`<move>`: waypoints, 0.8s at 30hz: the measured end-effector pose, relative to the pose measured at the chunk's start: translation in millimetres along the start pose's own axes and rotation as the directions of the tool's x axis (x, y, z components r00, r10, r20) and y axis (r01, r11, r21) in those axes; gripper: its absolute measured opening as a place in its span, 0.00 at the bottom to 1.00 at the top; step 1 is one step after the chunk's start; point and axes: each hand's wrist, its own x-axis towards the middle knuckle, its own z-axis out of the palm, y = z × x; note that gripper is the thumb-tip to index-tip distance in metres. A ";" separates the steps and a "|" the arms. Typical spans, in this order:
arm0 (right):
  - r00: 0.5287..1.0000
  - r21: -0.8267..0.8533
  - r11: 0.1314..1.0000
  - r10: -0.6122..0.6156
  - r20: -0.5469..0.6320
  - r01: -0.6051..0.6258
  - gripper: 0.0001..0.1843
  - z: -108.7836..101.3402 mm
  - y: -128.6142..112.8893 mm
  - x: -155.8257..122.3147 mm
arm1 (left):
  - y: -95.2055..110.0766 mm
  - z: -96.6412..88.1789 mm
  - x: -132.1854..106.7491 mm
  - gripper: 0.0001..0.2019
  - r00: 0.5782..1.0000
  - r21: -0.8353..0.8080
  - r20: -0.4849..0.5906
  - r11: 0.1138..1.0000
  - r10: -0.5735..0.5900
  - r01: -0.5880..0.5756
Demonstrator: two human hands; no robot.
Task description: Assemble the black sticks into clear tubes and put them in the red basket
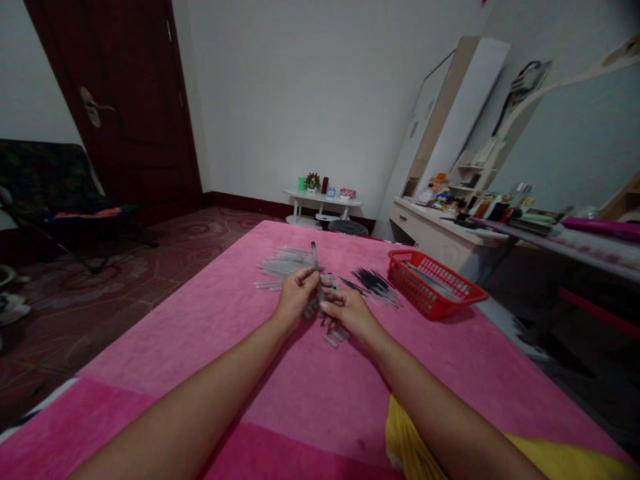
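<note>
My left hand (296, 291) is closed around a slim clear pen barrel (315, 257) that sticks up and away from my fingers. My right hand (345, 308) is pinched against the lower end of the same pen, with a few small clear pieces (336, 337) lying just under it. Both hands hover over a pink cloth (210, 333). A heap of clear tubes (283, 265) lies just beyond my left hand. A spread of thin black refills (376, 283) lies beyond my right hand.
A red plastic basket (434, 283) holding finished pens sits on the cloth to the right. Past it stands a cluttered dresser (450, 227). A small white table (323, 200), a dark door (130, 100) and a folding chair (60, 200) are farther off.
</note>
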 end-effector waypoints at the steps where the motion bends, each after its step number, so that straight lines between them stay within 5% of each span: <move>1: 1.000 -0.005 1.000 -0.004 -0.001 0.004 0.14 -1.1 -0.2 0.2 | 1.8 -0.7 0.1 0.23 1.000 0.012 -0.008 1.000 0.003 -0.003; 15: 0.999 -0.085 0.995 -0.043 0.002 0.043 0.11 -8.2 1.8 2.9 | 0.3 -5.1 2.4 0.24 0.999 0.128 -0.014 0.991 0.034 -0.031; 19: 0.973 -0.265 0.956 -0.169 -0.159 0.122 0.12 -39.7 -4.4 10.3 | 1.9 -15.4 7.7 0.23 0.994 0.205 -0.065 0.976 0.084 -0.069; 24: 0.836 -0.671 0.741 -0.352 -0.422 -0.027 0.14 -105.2 -20.1 9.6 | 1.4 -31.3 14.4 0.22 0.983 0.275 -0.151 0.960 0.107 -0.062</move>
